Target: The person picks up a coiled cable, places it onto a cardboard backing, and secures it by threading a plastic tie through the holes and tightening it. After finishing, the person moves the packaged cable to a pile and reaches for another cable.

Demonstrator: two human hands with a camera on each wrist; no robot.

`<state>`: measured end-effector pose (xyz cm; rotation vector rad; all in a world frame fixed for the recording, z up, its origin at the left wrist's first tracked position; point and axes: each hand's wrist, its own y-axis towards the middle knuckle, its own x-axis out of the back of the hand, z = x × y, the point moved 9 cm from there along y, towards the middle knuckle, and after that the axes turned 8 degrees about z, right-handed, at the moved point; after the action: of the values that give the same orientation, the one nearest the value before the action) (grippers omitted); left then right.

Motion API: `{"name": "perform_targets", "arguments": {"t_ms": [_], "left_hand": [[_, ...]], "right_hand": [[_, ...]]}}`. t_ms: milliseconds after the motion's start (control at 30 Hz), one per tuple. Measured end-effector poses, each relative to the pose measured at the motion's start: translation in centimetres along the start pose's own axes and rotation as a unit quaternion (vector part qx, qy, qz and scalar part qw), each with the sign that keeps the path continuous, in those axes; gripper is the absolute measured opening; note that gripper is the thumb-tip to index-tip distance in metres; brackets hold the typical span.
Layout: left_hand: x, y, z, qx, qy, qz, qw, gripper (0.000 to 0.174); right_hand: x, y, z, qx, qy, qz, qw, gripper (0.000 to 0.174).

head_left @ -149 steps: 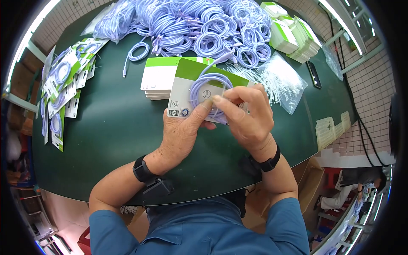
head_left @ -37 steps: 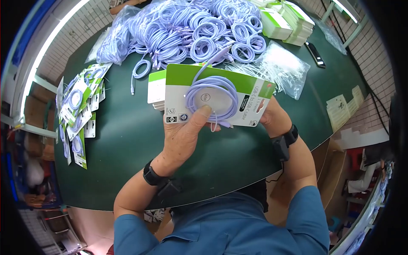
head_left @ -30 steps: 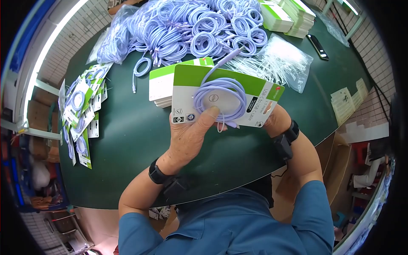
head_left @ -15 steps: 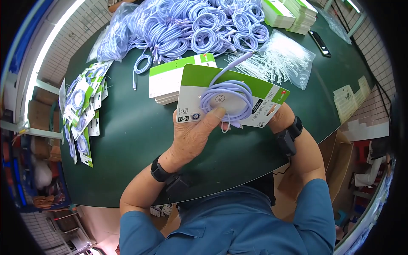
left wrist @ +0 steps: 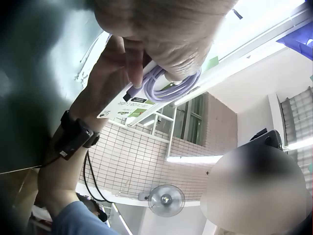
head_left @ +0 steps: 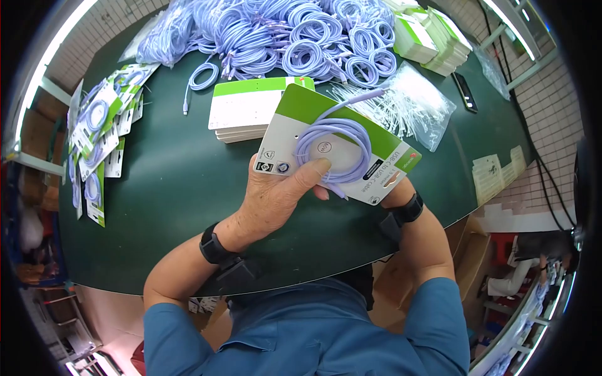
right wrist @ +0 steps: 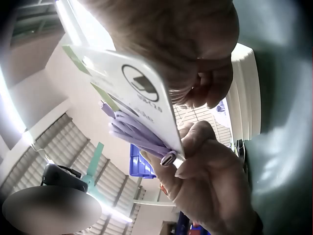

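In the head view a green-and-white printed cable card (head_left: 276, 143) is held up above the table, tilted down to the right. A coiled lilac USB-C cable (head_left: 362, 141) lies on its face, one plug end sticking up past the top edge. My left hand (head_left: 269, 195) grips the card's lower edge, thumb pressed on the front beside the coil. My right hand (head_left: 399, 193) is behind the card's right end, mostly hidden. In the right wrist view the right hand's fingers (right wrist: 215, 88) curl close behind the card; I cannot tell what they hold.
Behind the card lies a stack of blank-faced cards (head_left: 241, 113). A heap of coiled cables (head_left: 251, 44) covers the far side, with a bag of white cable ties (head_left: 420, 103) to its right. Finished-looking carded cables (head_left: 97, 125) are piled left; a phone (head_left: 465, 93) lies right.
Five seconds ago my right hand pinched at the coil in front; now it is behind the card. The white tie loop below the coil has gone from sight, and the card tilts more steeply.
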<state>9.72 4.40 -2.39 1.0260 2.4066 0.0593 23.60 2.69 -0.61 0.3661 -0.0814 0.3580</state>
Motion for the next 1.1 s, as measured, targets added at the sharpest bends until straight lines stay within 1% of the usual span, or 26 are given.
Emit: {"name": "perform_targets", "arguments": {"t_ms": [33, 67, 100, 167, 200, 300, 333, 433, 467, 500, 533, 567, 600, 633, 700, 733, 800, 833, 900, 933, 1000, 1033, 1100], "left_hand": [[0.0, 0.0, 0.1, 0.013, -0.003, 0.001, 1.000, 0.038], [0.0, 0.0, 0.3, 0.026, -0.006, 0.002, 1.000, 0.038], [0.0, -0.1, 0.4, 0.040, -0.008, 0.003, 0.999, 0.038], [0.3, 0.0, 0.3, 0.035, -0.007, 0.007, 0.999, 0.038], [0.3, 0.0, 0.2, 0.035, 0.000, 0.013, 0.999, 0.038], [0.5, 0.2, 0.1, 0.040, 0.008, 0.016, 0.999, 0.038], [0.7, 0.3, 0.2, 0.050, 0.008, 0.014, 0.999, 0.038], [0.8, 0.5, 0.5, 0.072, 0.006, 0.008, 0.997, 0.039], [0.9, 0.5, 0.7, 0.087, 0.001, -0.002, 0.996, 0.039], [1.1, 0.4, 0.9, 0.102, -0.004, -0.011, 0.995, 0.039], [1.0, 0.4, 0.8, 0.098, 0.002, -0.005, 0.995, 0.039], [0.9, 0.2, 1.1, 0.114, -0.022, -0.008, 0.993, 0.039], [0.8, 0.1, 1.5, 0.130, -0.045, -0.009, 0.991, 0.038], [0.7, 0.1, 1.9, 0.144, -0.069, -0.010, 0.987, 0.038], [0.8, 0.1, 2.6, 0.141, -0.057, 0.005, 0.988, 0.039], [1.0, 0.0, 3.0, 0.142, -0.051, 0.009, 0.989, 0.040], [1.0, 0.1, 3.3, 0.145, -0.038, 0.021, 0.988, 0.041], [1.2, 0.1, 3.1, 0.134, -0.032, 0.009, 0.990, 0.043], [1.7, 0.3, 2.5, 0.112, -0.020, -0.018, 0.993, 0.046], [1.7, 0.3, 2.6, 0.115, -0.011, -0.013, 0.993, 0.046], [2.4, 0.3, 2.8, 0.105, -0.009, -0.038, 0.994, 0.053], [2.6, 0.2, 2.7, 0.099, -0.009, -0.052, 0.994, 0.057], [2.7, 0.1, 2.7, 0.099, -0.003, -0.061, 0.993, 0.058]], "right_hand": [[-0.3, 0.0, 1.0, 0.036, -0.027, -0.002, 0.999, 0.048], [-1.0, 0.0, 1.1, 0.034, -0.031, 0.004, 0.999, 0.048], [-1.3, -0.3, 0.7, 0.018, 0.018, -0.020, 0.999, 0.050], [-1.3, -0.9, -0.4, -0.013, 0.117, -0.067, 0.991, 0.053], [-1.2, -0.9, -0.7, -0.015, 0.114, -0.063, 0.991, 0.053], [-0.6, -0.3, -1.0, 0.018, -0.051, -0.042, 0.998, 0.052], [-0.4, -0.2, -0.8, 0.022, -0.053, -0.042, 0.997, 0.052], [-0.2, 0.2, 0.9, 0.082, -0.194, -0.028, 0.977, 0.039], [0.3, 0.3, 0.8, 0.090, -0.197, -0.030, 0.976, 0.039], [1.3, 0.5, -1.4, 0.008, -0.110, -0.032, 0.993, 0.036], [1.9, 0.3, -3.5, -0.072, -0.020, -0.035, 0.997, 0.034], [2.0, 0.2, -5.1, -0.151, 0.070, -0.037, 0.985, 0.032], [2.2, 0.4, -4.7, -0.141, 0.065, -0.043, 0.987, 0.032], [2.1, 0.4, -4.5, -0.146, 0.115, -0.056, 0.981, 0.028], [1.7, 0.5, -4.1, -0.154, 0.214, -0.080, 0.961, 0.023], [2.0, 0.5, -4.0, -0.144, 0.210, -0.086, 0.963, 0.023], [2.4, 0.3, -4.6, -0.135, 0.163, -0.085, 0.974, 0.016], [2.6, 0.3, -4.7, -0.131, 0.141, -0.085, 0.978, 0.014], [2.8, 0.3, -4.4, -0.118, 0.160, -0.090, 0.976, 0.013], [2.7, 0.3, -4.3, -0.113, 0.179, -0.089, 0.973, 0.013], [2.5, 0.2, -4.2, -0.102, 0.204, -0.092, 0.969, 0.012], [2.3, 0.3, -4.0, -0.105, 0.203, -0.086, 0.970, 0.012], [2.2, 0.4, -3.8, -0.116, 0.200, -0.067, 0.971, 0.010]]}}
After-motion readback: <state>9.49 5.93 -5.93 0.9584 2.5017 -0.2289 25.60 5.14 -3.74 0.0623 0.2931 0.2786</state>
